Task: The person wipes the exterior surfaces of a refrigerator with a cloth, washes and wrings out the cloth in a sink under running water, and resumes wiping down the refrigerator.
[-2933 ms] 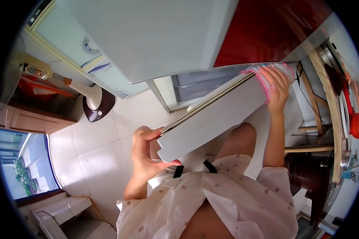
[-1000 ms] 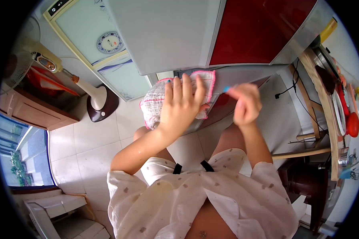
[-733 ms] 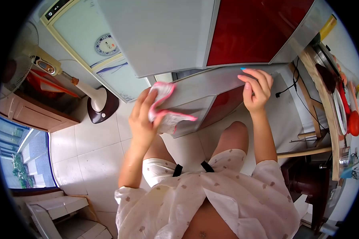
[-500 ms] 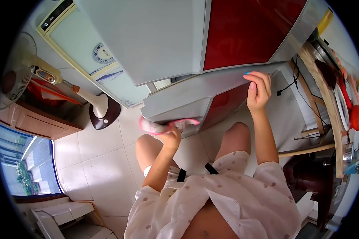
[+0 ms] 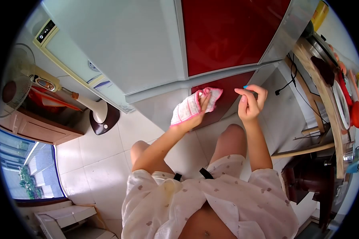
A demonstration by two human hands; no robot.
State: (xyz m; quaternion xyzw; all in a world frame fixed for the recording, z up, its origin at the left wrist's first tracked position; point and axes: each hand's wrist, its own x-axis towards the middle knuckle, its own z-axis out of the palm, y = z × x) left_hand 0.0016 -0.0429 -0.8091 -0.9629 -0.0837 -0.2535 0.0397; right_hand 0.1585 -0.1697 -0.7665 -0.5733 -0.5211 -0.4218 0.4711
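Observation:
A white cloth with pink edging [image 5: 186, 111] is gripped in my left hand [image 5: 199, 115], part of it draped over the back of the fingers. Both overlap the lower door [image 5: 235, 85] of a red and grey refrigerator [image 5: 231, 36], which sits in line with the upper door. To the right, my right hand [image 5: 252, 106] is raised close to the lower red panel. It holds nothing; its fingers are loosely bent and the thumb stands apart from them.
A standing fan [image 5: 48, 81] with a dark round base is at the left, beside a brown cabinet [image 5: 48, 125]. On the right, a wooden shelf [image 5: 327, 103] carries dishes and lids. A black cable with a plug [image 5: 293, 81] hangs by it. Tiled floor [image 5: 103, 167] lies below.
The refrigerator's lower door has gone from swung open to shut. My left hand has moved up and right with the cloth; my right hand has come slightly lower and left.

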